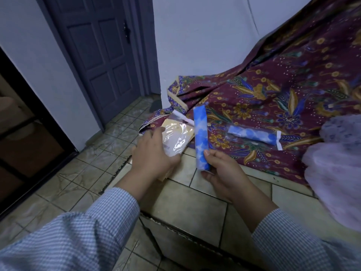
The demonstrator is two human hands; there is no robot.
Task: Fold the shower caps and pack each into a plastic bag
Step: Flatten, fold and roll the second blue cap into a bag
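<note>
Right hand [218, 171] fingers curled round rolled blue shower cap [201, 137]; left hand [154, 155] fingers clamped on plastic bags [175, 137].

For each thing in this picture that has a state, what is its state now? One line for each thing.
Left hand: holds the stack of clear plastic bags.
Right hand: pinches the lower end of the rolled blue shower cap, not bagged.
Second rolled shower cap: already inside a clear bag, lying on the patterned cloth.
Door: closed.
</note>
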